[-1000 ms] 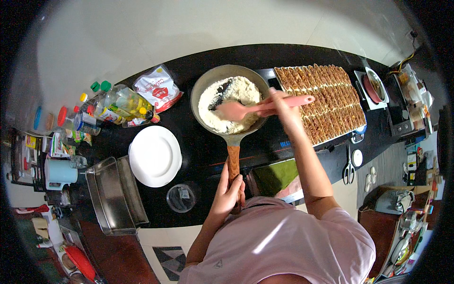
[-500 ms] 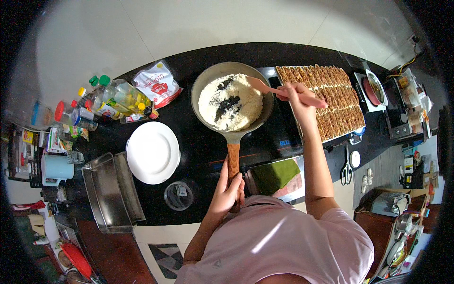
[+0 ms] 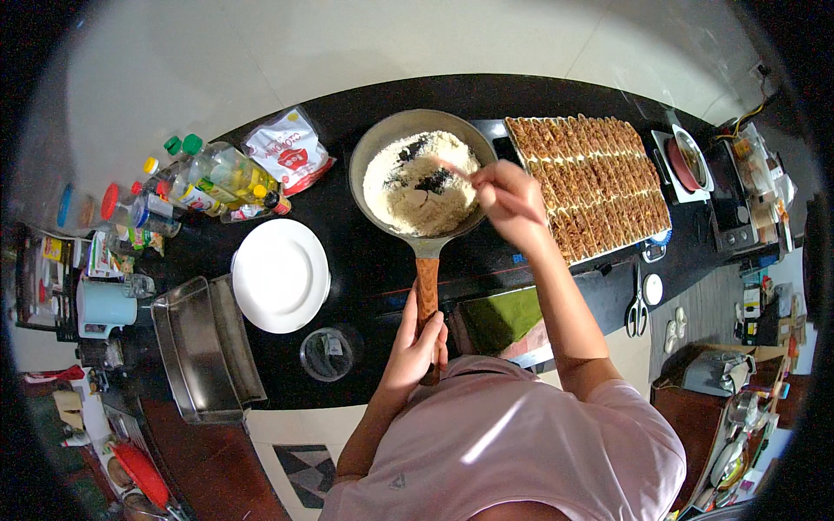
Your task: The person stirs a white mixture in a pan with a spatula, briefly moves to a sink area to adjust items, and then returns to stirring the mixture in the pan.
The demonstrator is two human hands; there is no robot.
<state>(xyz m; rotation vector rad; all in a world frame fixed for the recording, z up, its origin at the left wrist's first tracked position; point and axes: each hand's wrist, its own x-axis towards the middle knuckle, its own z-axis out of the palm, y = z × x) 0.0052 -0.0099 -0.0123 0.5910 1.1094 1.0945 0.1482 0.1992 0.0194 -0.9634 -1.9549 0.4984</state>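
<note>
My left hand (image 3: 419,346) is wrapped round the wooden handle (image 3: 426,293) of a grey frying pan (image 3: 366,132). Pale, crumbly powder (image 3: 413,204) fills much of the pan, with patches of black powder (image 3: 433,181) on top. Over the pan's right rim, my right hand (image 3: 512,201) grips a pink spatula (image 3: 456,169) whose blade reaches into the powder. Motion blurs the spatula and hides part of its shape. Right of the pan lies a large board of brown, nutty strips (image 3: 591,182) in rows.
Left of the pan stand a white plate (image 3: 280,276), a metal loaf-shaped tin (image 3: 195,347), a clear round container (image 3: 328,354), oil bottles (image 3: 221,174) and a white-and-red bag (image 3: 287,149). Scissors (image 3: 637,308) lie at the right, near a green sheet (image 3: 504,319) by the front edge.
My right hand has moved left and down toward the pan, carrying the spatula into the powder. The pale powder and black patches have shifted. My left hand stays on the handle.
</note>
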